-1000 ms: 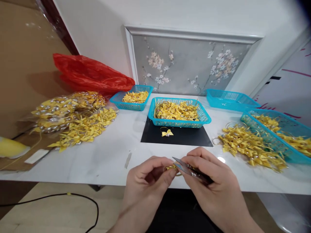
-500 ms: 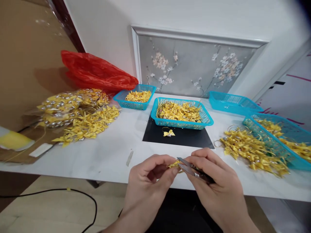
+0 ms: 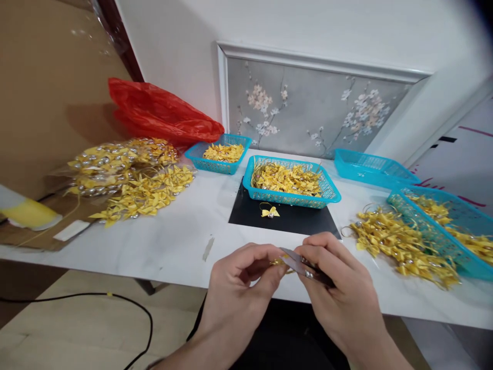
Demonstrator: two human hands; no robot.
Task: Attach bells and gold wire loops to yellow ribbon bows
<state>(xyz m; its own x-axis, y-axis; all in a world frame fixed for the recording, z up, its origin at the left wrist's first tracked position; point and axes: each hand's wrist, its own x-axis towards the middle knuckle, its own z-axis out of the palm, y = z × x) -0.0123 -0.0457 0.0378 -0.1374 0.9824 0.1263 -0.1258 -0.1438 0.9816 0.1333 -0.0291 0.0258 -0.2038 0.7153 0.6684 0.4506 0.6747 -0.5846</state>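
Both hands meet: left hand [image 3: 241, 277] grip pinching gold bow [image 3: 278, 262]; right hand [image 3: 339, 293] pinching scissors [image 3: 304, 267].

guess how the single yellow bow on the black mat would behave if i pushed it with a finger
The yellow bow looks like thin folded ribbon with a fine loop, so it is probably very light and would skid rather than roll. Its wings would likely bend, being floppy. The black mat looks smooth, so little should stop it.
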